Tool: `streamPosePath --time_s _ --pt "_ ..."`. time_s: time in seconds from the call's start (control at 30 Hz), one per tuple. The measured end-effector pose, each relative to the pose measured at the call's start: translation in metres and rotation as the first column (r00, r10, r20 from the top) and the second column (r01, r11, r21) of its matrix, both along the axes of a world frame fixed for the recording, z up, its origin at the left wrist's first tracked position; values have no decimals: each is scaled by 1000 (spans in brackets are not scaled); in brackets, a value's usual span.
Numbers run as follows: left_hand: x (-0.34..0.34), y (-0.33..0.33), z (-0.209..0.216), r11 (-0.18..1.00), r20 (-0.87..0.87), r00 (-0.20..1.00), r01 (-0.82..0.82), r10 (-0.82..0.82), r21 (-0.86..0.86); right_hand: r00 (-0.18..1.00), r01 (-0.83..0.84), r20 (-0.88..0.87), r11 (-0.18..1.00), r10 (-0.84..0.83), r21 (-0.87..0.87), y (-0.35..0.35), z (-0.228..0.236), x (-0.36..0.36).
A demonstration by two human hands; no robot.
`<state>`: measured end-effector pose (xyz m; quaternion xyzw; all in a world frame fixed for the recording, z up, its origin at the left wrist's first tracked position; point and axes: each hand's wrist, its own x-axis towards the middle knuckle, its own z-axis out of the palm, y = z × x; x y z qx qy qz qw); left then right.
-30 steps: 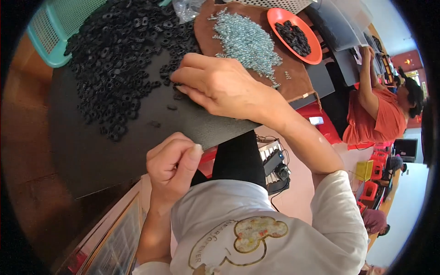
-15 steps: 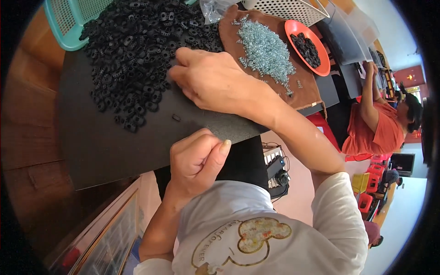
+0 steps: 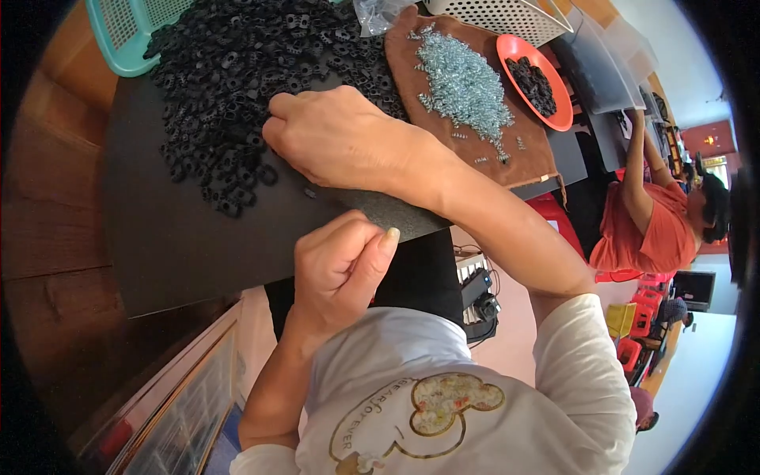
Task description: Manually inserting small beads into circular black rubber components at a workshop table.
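Over the right edge of a big pile of small black plastic parts, my right hand reaches with curled fingers. Its fingertips point down and are hidden under the hand, so whatever they pinch cannot be seen. My left hand is closed in a fist just off the table's near edge, thumb on top. What lies inside that fist does not show. Beside the right hand, a single small dark piece rests on the black table. A heap of small silvery springs lies on a brown cloth.
An orange plate with black parts stands right of the springs. Behind are a white perforated basket, a clear plastic bag and a green basket. Another person in an orange shirt works at the right.
My right hand has moved left along the edge of the black pile. The left fist has stayed nearly in place. The view has shifted slightly.
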<state>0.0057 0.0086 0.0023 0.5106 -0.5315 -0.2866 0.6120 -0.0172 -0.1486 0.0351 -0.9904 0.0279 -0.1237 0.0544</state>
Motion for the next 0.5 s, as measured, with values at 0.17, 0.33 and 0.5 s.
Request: streamPosePath --time_s 0.17,0.33,0.5 --pt "1 0 -2 1000 -10 1000 1 -1 23 997 67 -27 998 -68 -20 -4 -5 -4" --pt "1 2 -3 999 -78 997 -12 15 36 996 54 64 998 -56 41 -6 -5 -17" --pt "-1 8 -6 979 -337 925 -125 175 163 925 -51 361 899 -122 435 6 1 -60"
